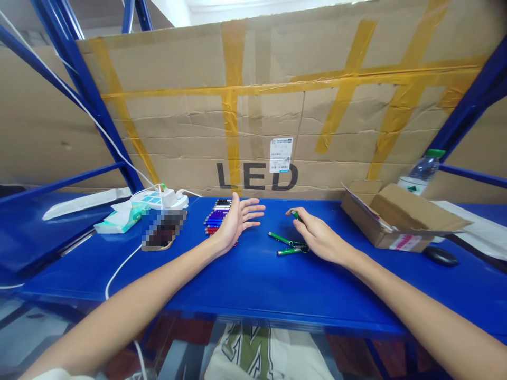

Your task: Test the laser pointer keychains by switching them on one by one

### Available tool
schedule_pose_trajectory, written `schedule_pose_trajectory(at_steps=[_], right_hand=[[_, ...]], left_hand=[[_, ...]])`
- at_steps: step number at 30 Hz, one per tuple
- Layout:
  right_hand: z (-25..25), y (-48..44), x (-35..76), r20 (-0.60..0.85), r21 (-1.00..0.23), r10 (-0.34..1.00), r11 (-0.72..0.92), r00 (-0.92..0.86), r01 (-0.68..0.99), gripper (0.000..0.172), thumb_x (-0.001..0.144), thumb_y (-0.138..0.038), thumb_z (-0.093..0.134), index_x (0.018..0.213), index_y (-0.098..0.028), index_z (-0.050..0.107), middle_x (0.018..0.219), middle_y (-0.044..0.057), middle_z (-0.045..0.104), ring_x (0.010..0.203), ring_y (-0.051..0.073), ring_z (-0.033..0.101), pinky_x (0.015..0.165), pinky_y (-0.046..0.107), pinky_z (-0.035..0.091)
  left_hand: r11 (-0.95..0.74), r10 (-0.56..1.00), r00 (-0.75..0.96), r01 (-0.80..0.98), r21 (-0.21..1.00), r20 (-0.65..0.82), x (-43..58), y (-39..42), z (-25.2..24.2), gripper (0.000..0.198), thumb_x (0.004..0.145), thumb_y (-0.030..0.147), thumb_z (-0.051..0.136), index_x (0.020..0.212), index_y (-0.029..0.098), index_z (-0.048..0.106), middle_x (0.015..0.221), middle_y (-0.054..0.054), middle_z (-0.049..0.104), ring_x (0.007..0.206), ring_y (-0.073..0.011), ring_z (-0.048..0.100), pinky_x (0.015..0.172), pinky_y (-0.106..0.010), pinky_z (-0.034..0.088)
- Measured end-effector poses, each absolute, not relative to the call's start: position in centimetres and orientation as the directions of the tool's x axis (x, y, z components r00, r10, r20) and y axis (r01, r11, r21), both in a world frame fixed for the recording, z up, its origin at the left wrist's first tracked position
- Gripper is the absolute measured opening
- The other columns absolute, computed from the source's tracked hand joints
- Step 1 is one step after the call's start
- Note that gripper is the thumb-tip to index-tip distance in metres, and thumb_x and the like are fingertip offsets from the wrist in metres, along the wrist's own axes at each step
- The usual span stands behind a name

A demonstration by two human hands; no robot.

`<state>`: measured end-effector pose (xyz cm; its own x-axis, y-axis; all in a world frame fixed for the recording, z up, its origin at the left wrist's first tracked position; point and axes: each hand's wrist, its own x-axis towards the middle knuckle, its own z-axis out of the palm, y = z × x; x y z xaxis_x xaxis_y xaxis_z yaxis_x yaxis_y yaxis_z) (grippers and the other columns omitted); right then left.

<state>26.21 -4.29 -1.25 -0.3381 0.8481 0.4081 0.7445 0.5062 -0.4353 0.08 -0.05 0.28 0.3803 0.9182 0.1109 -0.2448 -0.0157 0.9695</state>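
My left hand [234,224] is held over the blue table with its fingers spread and nothing in it. Behind and left of it lies a row of pens [216,217] in black, white, purple, blue and red, partly hidden by the hand. My right hand [317,232] is closed on a green pen [295,214], whose end shows between thumb and forefinger. Just below that hand, more green pens [289,252] lie loose on the table, some partly covered by it.
An open cardboard box [380,232], a black mouse [441,255] and a plastic bottle [420,171] are at the right. At the left are a phone [164,230], a tissue pack [121,219], a power strip [158,198] and a white cable [119,274]. A large cardboard sheet [178,137] stands behind.
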Motion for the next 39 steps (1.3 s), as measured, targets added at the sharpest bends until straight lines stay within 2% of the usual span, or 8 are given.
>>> schedule_pose_trajectory(at_steps=[3,8,13,20,34,39], right_hand=[[-1.3,-4.3,26.2,0.384,-0.430,0.847,0.516,-0.367,0.741,0.033,0.114,-0.039,0.031,0.135,-0.024,0.053,0.104,0.009,0.077,0.090,0.026,0.074,0.082,0.038,0.056],[-1.6,-4.3,26.2,0.380,-0.377,0.805,0.584,-0.455,0.719,0.033,0.115,-0.040,0.034,0.133,-0.024,0.056,0.127,0.012,0.074,0.111,0.028,0.073,0.094,0.040,0.055],[-1.3,-4.7,26.1,0.322,-0.334,0.778,0.627,-0.540,0.704,0.030,0.115,-0.037,0.032,0.123,-0.024,0.057,0.105,0.008,0.074,0.087,0.023,0.071,0.080,0.036,0.052],[-0.8,-5.4,25.5,0.305,-0.296,0.755,0.654,-0.580,0.696,0.026,0.116,-0.036,0.034,0.114,-0.025,0.057,0.099,0.006,0.073,0.081,0.022,0.067,0.075,0.035,0.050],[-0.7,-5.7,25.2,0.300,-0.289,0.734,0.679,-0.610,0.675,0.026,0.115,-0.033,0.035,0.113,-0.024,0.060,0.103,0.008,0.073,0.086,0.023,0.068,0.079,0.037,0.052],[-0.9,-5.7,25.4,0.297,-0.323,0.744,0.668,-0.599,0.670,0.028,0.113,-0.032,0.037,0.124,-0.025,0.062,0.117,0.010,0.075,0.097,0.025,0.071,0.087,0.041,0.057]], left_hand=[[-0.016,0.918,0.380,-0.250,0.968,0.114,0.0,0.0,0.3,0.080,0.104,0.079,0.024,0.133,0.017,0.065,0.141,-0.020,0.071,0.132,-0.0335,0.066,0.107,-0.046,0.055],[-0.017,0.918,0.379,-0.255,0.967,0.116,0.0,0.0,0.2,0.079,0.104,0.079,0.025,0.134,0.017,0.065,0.141,-0.020,0.070,0.133,-0.0338,0.065,0.108,-0.047,0.055],[-0.015,0.914,0.387,-0.262,0.965,0.119,0.0,0.0,0.2,0.080,0.105,0.079,0.022,0.134,0.016,0.064,0.140,-0.021,0.070,0.132,-0.0333,0.065,0.105,-0.046,0.055],[-0.013,0.919,0.376,-0.275,0.961,0.120,0.0,0.0,0.2,0.081,0.104,0.079,0.024,0.132,0.015,0.065,0.140,-0.022,0.070,0.130,-0.0327,0.067,0.101,-0.042,0.057],[-0.014,0.916,0.383,-0.270,0.963,0.121,0.0,0.1,0.1,0.081,0.104,0.080,0.024,0.131,0.017,0.066,0.140,-0.020,0.071,0.130,-0.0332,0.067,0.103,-0.045,0.056],[-0.015,0.916,0.384,-0.257,0.966,0.117,0.0,0.0,0.3,0.083,0.103,0.081,0.022,0.131,0.016,0.065,0.141,-0.022,0.070,0.131,-0.0334,0.066,0.103,-0.044,0.056]])
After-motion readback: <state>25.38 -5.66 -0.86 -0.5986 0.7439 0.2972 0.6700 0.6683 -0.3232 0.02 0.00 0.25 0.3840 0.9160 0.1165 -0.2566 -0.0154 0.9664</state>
